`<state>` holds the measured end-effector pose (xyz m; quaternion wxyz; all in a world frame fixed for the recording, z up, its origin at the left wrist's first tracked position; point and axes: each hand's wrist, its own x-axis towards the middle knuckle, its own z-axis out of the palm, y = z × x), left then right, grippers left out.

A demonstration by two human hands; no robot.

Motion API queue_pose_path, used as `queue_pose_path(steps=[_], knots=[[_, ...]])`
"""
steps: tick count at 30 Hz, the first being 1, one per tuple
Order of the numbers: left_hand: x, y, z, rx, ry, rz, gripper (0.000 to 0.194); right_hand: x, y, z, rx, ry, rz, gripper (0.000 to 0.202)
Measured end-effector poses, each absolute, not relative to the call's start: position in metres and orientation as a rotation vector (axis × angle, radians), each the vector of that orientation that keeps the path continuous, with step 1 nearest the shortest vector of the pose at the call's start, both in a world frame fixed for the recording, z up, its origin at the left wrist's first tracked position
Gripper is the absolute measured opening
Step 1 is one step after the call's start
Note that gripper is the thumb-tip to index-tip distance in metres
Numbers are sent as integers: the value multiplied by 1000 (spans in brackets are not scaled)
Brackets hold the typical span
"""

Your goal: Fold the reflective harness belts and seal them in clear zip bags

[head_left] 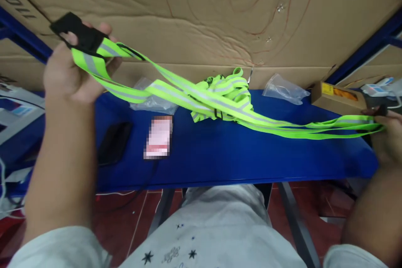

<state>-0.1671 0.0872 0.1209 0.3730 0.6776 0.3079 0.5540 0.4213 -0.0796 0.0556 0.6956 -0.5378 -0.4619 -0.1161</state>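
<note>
A neon-yellow reflective strap with grey stripes is stretched between my two hands, above the blue table. My left hand, raised at the upper left, is closed around its black buckle end. At the far right my right hand grips the other end, where a small black piece shows; the fingers there are partly blurred. Behind the stretched strap lies a tangled pile of the same neon strapping. A small black slider sits on the strap near the middle.
On the blue table lie a black phone, a blurred-out pink-screened device with a cable, and clear plastic bags. An open cardboard box stands at the right. A large cardboard sheet forms the back wall.
</note>
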Motion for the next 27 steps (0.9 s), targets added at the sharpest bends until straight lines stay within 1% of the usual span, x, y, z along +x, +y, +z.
queue_pose_path(steps=[3,5,8,10,12,14,16,18,19,20,22,24,27], knots=[[-146,74,128,1717,786,1431,42,390,-66,54,-1295,-1170,-313,38],[-124,67,132,1734,749,1470,45,397,-54,55,-1363,-1268,-350,38],[-85,56,140,1799,667,1526,43,400,-44,62,-1354,-1499,-407,35],[-62,50,144,1864,635,1561,42,367,-44,68,-1175,-1707,-396,29],[-44,46,146,1939,616,1593,39,307,-47,72,-835,-1995,-298,25],[-30,44,147,1988,585,1600,33,240,-48,74,-585,-2190,-171,31],[-21,42,147,2006,521,1579,27,187,-42,73,-658,-2265,-136,45],[-17,41,147,2017,465,1579,23,159,-32,70,-877,-2161,-116,62],[-17,42,147,2019,456,1594,21,153,-27,67,-934,-2143,-90,63],[-19,45,147,2029,455,1614,20,151,-23,65,-981,-2149,-64,60],[-25,54,145,2072,472,1685,20,156,-19,59,-1054,-2249,-67,47],[-34,66,142,2140,529,1758,26,166,-22,52,-1186,-2350,-191,44],[-42,82,130,2252,653,1842,35,183,-29,42,-1368,-2372,-481,45]])
